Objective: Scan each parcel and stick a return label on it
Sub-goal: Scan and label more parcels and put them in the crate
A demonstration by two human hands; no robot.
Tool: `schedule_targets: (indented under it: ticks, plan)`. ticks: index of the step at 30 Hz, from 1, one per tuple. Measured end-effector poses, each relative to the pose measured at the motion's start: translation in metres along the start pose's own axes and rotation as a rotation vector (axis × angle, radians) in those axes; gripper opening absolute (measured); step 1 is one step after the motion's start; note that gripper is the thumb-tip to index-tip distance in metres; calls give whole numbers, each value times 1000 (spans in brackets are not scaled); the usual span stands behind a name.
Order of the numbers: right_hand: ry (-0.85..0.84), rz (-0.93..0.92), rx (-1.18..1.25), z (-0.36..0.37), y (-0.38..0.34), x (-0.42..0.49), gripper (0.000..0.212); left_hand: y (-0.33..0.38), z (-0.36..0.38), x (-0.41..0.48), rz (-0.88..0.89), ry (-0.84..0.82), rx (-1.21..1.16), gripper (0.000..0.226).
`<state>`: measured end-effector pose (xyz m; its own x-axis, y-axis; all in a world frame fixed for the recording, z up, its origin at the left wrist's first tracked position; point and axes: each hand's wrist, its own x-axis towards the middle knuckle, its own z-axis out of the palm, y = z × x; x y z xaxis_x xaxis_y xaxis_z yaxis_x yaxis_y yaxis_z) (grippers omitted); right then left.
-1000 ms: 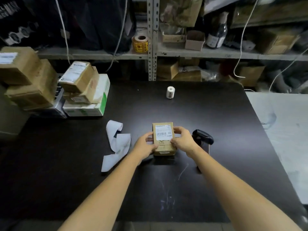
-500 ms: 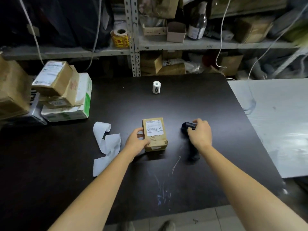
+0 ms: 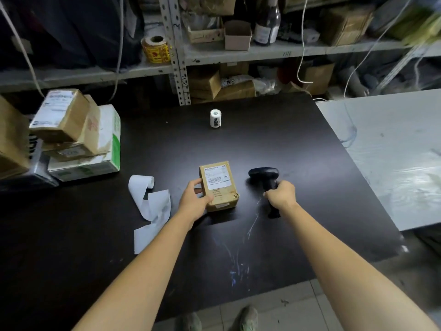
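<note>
A small brown parcel [image 3: 219,185] with a white barcode label on top lies on the black table [image 3: 238,144]. My left hand [image 3: 194,199] holds its left side, thumb at the near corner. My right hand [image 3: 281,195] grips the handle of a black barcode scanner [image 3: 264,176], just right of the parcel, its head pointing left toward the parcel. A small white label roll [image 3: 215,118] stands upright farther back on the table. A curled strip of white label backing [image 3: 149,206] lies left of the parcel.
A stack of taped parcels [image 3: 64,125] on a white and green box [image 3: 95,161] sits at the table's left edge. Metal shelving [image 3: 175,51] with boxes, a yellow tape roll [image 3: 156,48] and a bottle runs behind. A grey table [image 3: 393,151] adjoins on the right.
My right hand left the parcel, reached right to the scanner and now grips its handle, with the scanner raised. My left hand stays on the parcel. The view shifted right.
</note>
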<state>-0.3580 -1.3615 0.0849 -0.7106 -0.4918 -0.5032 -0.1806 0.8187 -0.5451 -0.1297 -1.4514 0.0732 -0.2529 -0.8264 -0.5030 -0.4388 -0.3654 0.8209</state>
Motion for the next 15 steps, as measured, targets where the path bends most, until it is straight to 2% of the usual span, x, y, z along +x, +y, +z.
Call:
schedule_targets:
  ticks: [2, 6, 8, 11, 15]
  plan:
    - [-37, -40, 51, -4, -12, -10, 28, 1, -2, 0, -12, -11, -8, 61]
    - [-129, -159, 155, -10, -42, -31, 46, 2, -6, -1, -46, -35, -46, 60]
    - [-168, -197, 178, -11, -56, -40, 40, 3, -6, 1, -66, -45, -76, 61]
    - [-225, -219, 238, -8, -70, -54, 15, 3, -3, 3, -70, -48, -102, 61]
    - [-277, -194, 250, -1, -79, -70, 20, -1, -1, 5, -56, -38, -119, 61]
